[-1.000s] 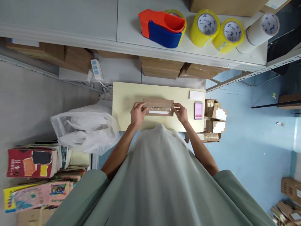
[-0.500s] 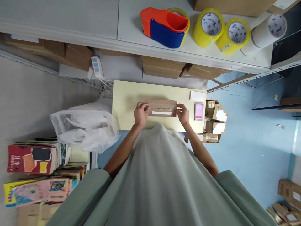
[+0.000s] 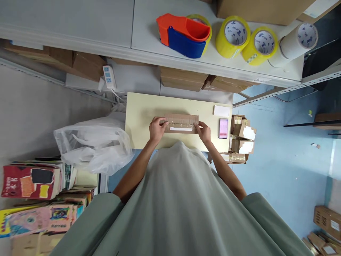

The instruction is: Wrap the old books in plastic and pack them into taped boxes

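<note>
A small flat cardboard box lies lengthwise on the pale yellow table, close to my body. A white strip and shiny tape run along its near half. My left hand grips the box's left end, thumb and fingers pinched at the seam. At the opposite end my right hand pinches the right edge, its thumb on the top face. To the right on the table are a phone with a blurred pink screen and a small white box.
On the shelf ahead stand an orange-and-blue tape dispenser and tape rolls. A white plastic bag hangs left of the table, with stacked books below. Small cartons are piled at right. A power strip lies behind.
My right hand has shifted slightly inward over the box's right end, its thumb now further onto the top. My left hand keeps its grip. The whole view has moved a little.
</note>
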The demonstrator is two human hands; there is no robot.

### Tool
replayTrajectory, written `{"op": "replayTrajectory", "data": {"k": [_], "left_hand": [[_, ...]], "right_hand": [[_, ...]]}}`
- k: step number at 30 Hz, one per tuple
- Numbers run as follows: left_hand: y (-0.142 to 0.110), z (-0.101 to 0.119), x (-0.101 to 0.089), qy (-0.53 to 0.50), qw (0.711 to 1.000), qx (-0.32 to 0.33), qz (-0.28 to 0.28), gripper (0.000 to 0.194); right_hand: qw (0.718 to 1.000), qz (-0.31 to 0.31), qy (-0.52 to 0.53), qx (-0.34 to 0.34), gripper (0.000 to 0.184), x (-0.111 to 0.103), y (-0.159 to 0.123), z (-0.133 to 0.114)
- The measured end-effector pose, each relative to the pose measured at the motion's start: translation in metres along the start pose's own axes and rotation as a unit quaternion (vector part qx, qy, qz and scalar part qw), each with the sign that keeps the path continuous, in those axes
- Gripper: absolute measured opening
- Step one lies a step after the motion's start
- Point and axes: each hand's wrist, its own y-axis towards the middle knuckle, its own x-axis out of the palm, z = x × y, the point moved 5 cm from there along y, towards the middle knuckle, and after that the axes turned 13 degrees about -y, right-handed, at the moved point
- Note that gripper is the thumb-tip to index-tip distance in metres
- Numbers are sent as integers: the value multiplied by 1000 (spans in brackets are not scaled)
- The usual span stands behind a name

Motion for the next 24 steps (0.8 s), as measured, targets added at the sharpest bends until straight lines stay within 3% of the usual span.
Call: {"op": "replayTrajectory", "data": {"k": [7, 11, 13, 19, 24], "left_hand": [[-14, 3, 2, -2, 1000, -5, 1, 11], [-28, 7, 15, 38, 999, -13, 31, 38], [-31, 6, 20, 47, 998, -9, 49, 42], [-18, -11, 15, -40, 999, 5, 24, 23], [-13, -20, 6, -107, 993, 42, -15, 10]], "right_hand": [[999, 12, -51, -9, 70, -7, -15, -12], [981, 38, -185, 31, 78, 5, -20, -23], [974, 48, -216, 54, 79, 10, -18, -25], [995, 22, -94, -20, 66, 0, -6, -6], [999, 19, -23, -32, 74, -6, -7, 12]]}}
